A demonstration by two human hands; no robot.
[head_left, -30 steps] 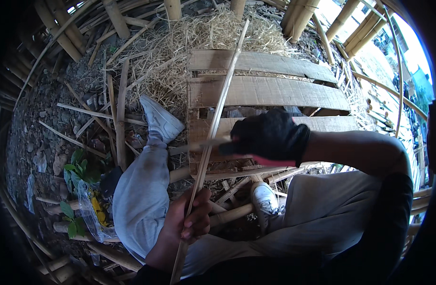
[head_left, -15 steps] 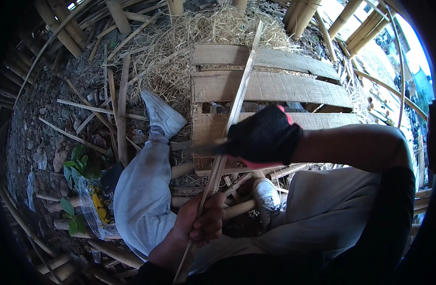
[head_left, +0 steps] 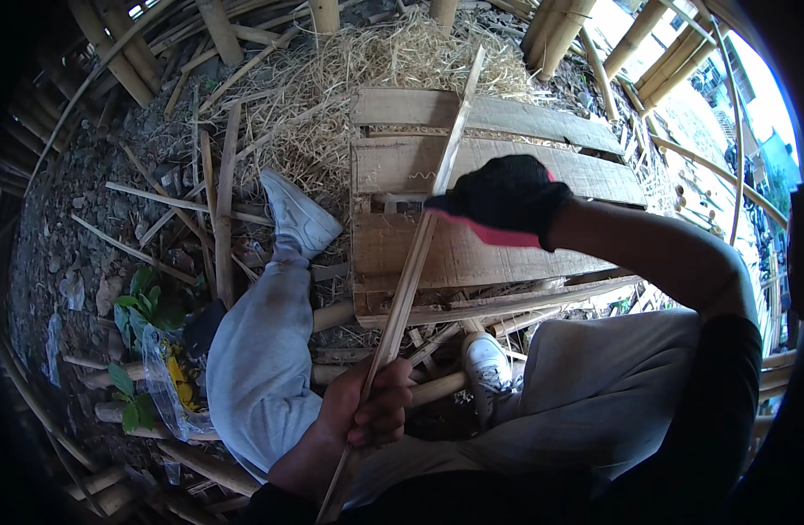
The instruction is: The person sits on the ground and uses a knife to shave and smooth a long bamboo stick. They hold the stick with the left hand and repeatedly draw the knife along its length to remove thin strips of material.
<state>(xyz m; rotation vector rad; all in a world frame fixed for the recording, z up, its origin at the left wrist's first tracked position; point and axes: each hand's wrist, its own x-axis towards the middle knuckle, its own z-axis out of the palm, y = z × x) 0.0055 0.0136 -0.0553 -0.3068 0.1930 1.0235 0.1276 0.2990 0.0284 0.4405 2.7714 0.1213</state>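
Observation:
A long, pale bamboo strip (head_left: 410, 267) slants from below my lap up across the wooden slatted platform (head_left: 498, 162). Around its lower part my bare left hand (head_left: 371, 407) is closed, fingers wrapped. My right hand (head_left: 502, 201), in a black and pink glove, is closed at the strip's upper half. It grips a knife (head_left: 402, 202) whose blade, blurred and pale, juts out left across the strip; the handle is hidden in the glove. Thin curled shavings lie on the platform boards near the blade.
A heap of straw-like shavings (head_left: 402, 52) lies beyond the platform. Bamboo poles (head_left: 551, 39) stand along the far side. Loose bamboo sticks (head_left: 225, 201) lie on the rubble at left, near a green plant (head_left: 139, 302) and a clear plastic bag (head_left: 176, 385). My legs flank the strip's lower part.
My right hand and the knife have moved up along the strip, away from me, and the wrist has turned. My left hand keeps its hold in nearly the same place.

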